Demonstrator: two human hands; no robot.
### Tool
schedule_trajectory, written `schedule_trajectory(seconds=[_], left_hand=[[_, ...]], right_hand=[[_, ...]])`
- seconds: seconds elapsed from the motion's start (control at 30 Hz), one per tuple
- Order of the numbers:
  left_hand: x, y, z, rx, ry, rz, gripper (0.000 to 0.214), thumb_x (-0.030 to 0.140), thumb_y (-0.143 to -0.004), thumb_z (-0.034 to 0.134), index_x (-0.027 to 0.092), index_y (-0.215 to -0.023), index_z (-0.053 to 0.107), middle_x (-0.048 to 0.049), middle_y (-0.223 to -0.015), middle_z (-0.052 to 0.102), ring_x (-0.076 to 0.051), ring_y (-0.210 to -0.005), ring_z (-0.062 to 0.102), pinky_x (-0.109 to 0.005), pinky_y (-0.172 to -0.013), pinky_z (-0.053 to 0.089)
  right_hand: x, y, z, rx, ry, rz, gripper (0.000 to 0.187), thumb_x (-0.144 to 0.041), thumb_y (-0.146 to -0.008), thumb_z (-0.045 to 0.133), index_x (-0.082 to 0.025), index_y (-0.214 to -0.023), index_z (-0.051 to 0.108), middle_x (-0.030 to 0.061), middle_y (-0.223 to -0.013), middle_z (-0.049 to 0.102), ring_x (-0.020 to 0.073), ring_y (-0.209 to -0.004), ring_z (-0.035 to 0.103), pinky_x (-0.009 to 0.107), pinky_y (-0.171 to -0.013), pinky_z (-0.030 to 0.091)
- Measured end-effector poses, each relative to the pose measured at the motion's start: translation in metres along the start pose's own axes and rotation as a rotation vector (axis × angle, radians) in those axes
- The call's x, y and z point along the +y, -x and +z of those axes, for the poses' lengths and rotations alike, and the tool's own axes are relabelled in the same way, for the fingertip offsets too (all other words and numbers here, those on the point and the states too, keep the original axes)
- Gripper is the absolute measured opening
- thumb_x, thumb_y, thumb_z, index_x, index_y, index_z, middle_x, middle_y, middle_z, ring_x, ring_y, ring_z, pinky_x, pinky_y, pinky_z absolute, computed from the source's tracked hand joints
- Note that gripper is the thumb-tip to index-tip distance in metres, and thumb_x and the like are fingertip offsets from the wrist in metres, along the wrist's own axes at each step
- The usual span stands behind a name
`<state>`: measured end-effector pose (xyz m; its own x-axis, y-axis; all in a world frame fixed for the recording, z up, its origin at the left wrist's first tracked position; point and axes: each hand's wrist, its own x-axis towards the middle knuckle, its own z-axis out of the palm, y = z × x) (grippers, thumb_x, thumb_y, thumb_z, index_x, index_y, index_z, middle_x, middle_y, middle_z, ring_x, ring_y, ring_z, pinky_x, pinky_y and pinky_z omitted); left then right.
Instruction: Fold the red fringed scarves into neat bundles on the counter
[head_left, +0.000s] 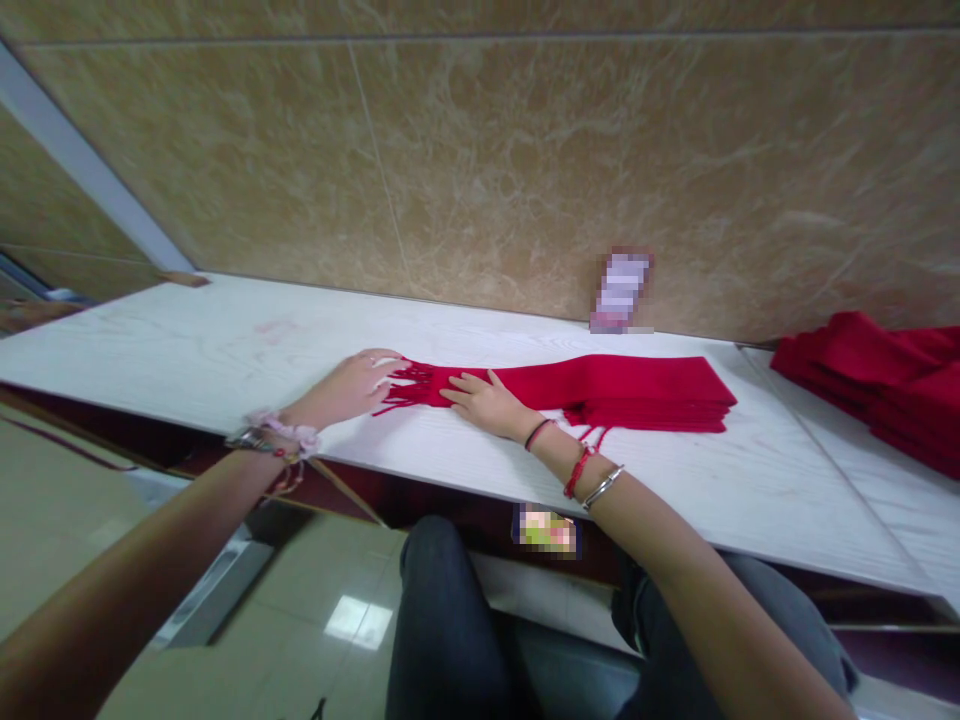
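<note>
My left hand (351,386) and right hand (486,402) lie open, gripping nothing, on the folded red fringed scarf (622,390), mid white wooden table (225,345).

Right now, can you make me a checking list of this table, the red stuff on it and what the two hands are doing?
Surface: long white wood-grain table, with a faint pink mark towards its left.
Job's things: folded red scarf lying lengthwise on the table, fringe at its left end.
Clutter: pile of red cloth at the table's right end; small blurred item standing against the wall.
Grippers: left hand open, fingertips on the fringe; right hand open, flat on the scarf just beside it.
Cables: nothing seen.
Surroundings: tan marbled wall behind the table; shiny tiled floor below.
</note>
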<state>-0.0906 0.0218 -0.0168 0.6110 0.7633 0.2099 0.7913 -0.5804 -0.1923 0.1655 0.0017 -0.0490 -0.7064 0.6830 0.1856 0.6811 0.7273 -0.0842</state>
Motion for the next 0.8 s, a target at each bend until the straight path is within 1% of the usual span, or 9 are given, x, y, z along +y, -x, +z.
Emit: schedule_trajectory(seconds=[0.1, 0.23, 0.33, 0.43, 0.5, 0.57, 0.67, 0.73, 0.8], left_hand=[[0.025, -0.012, 0.007, -0.073, 0.100, 0.170, 0.032, 0.028, -0.085, 0.040, 0.016, -0.109, 0.058, -0.0082, -0.114, 0.058, -0.019, -0.108, 0.051, -0.031, -0.098, 0.037], [0.036, -0.022, 0.009, -0.107, 0.015, 0.160, 0.025, 0.018, -0.084, 0.040, 0.014, -0.100, 0.060, -0.0096, -0.103, 0.061, -0.019, -0.095, 0.056, -0.032, -0.089, 0.041], [0.023, -0.022, 0.007, -0.149, -0.068, 0.200, 0.027, 0.011, -0.081, 0.040, 0.016, -0.099, 0.060, -0.0092, -0.103, 0.061, -0.021, -0.098, 0.055, -0.033, -0.087, 0.041], [-0.006, -0.013, 0.005, -0.182, -0.127, 0.213, 0.028, 0.009, -0.078, 0.042, 0.018, -0.095, 0.062, -0.0085, -0.103, 0.060, -0.022, -0.103, 0.053, -0.035, -0.090, 0.040], [-0.023, -0.004, 0.002, -0.191, -0.119, 0.137, 0.029, 0.007, -0.075, 0.041, 0.019, -0.089, 0.063, -0.0071, -0.098, 0.061, -0.021, -0.099, 0.054, -0.035, -0.089, 0.040], [-0.026, 0.003, -0.001, -0.133, -0.063, 0.055, 0.030, 0.008, -0.074, 0.040, 0.019, -0.090, 0.063, -0.0062, -0.098, 0.060, -0.020, -0.098, 0.054, -0.034, -0.090, 0.040], [-0.004, 0.004, -0.006, -0.041, 0.043, 0.100, 0.034, 0.016, -0.078, 0.040, 0.020, -0.104, 0.061, -0.0055, -0.110, 0.058, -0.020, -0.108, 0.049, -0.034, -0.097, 0.036], [0.017, 0.001, -0.005, -0.069, 0.096, 0.221, 0.035, 0.018, -0.080, 0.040, 0.021, -0.109, 0.059, -0.0041, -0.115, 0.057, -0.019, -0.112, 0.046, -0.033, -0.101, 0.033], [0.027, -0.002, -0.003, -0.111, 0.110, 0.270, 0.035, 0.017, -0.080, 0.038, 0.021, -0.108, 0.059, -0.0034, -0.115, 0.058, -0.018, -0.112, 0.047, -0.033, -0.100, 0.033]], right_hand=[[0.001, 0.000, -0.001, -0.039, -0.010, -0.007, 0.041, -0.031, -0.095, 0.031, -0.019, -0.134, 0.041, 0.0092, -0.143, 0.037, 0.0228, -0.132, 0.028, 0.054, -0.103, 0.023], [0.001, 0.001, -0.002, -0.043, -0.013, -0.002, 0.041, -0.031, -0.095, 0.031, -0.021, -0.133, 0.042, 0.0086, -0.143, 0.037, 0.0218, -0.132, 0.028, 0.054, -0.103, 0.022], [0.001, 0.001, -0.001, -0.032, -0.022, 0.004, 0.041, -0.032, -0.095, 0.031, -0.021, -0.133, 0.042, 0.0085, -0.142, 0.037, 0.0214, -0.132, 0.029, 0.053, -0.104, 0.022], [0.001, 0.001, -0.001, -0.023, -0.034, 0.010, 0.040, -0.032, -0.095, 0.031, -0.022, -0.132, 0.043, 0.0084, -0.142, 0.039, 0.0202, -0.132, 0.029, 0.052, -0.104, 0.022], [0.001, 0.001, -0.001, -0.023, -0.043, 0.013, 0.040, -0.032, -0.095, 0.032, -0.021, -0.132, 0.043, 0.0083, -0.142, 0.039, 0.0201, -0.132, 0.030, 0.053, -0.104, 0.022], [0.001, 0.001, -0.001, -0.024, -0.053, 0.018, 0.040, -0.032, -0.095, 0.033, -0.021, -0.132, 0.043, 0.0085, -0.142, 0.039, 0.0205, -0.132, 0.030, 0.054, -0.104, 0.022], [0.001, 0.001, -0.001, -0.023, -0.066, 0.020, 0.040, -0.032, -0.095, 0.034, -0.020, -0.132, 0.043, 0.0089, -0.142, 0.039, 0.0209, -0.132, 0.029, 0.055, -0.104, 0.022], [0.001, 0.001, -0.001, -0.018, -0.068, 0.018, 0.040, -0.032, -0.095, 0.034, -0.020, -0.132, 0.043, 0.0092, -0.142, 0.039, 0.0210, -0.132, 0.029, 0.055, -0.104, 0.022], [0.000, 0.001, -0.001, -0.014, -0.067, 0.020, 0.041, -0.032, -0.095, 0.034, -0.020, -0.132, 0.043, 0.0092, -0.142, 0.038, 0.0209, -0.132, 0.029, 0.054, -0.104, 0.022]])
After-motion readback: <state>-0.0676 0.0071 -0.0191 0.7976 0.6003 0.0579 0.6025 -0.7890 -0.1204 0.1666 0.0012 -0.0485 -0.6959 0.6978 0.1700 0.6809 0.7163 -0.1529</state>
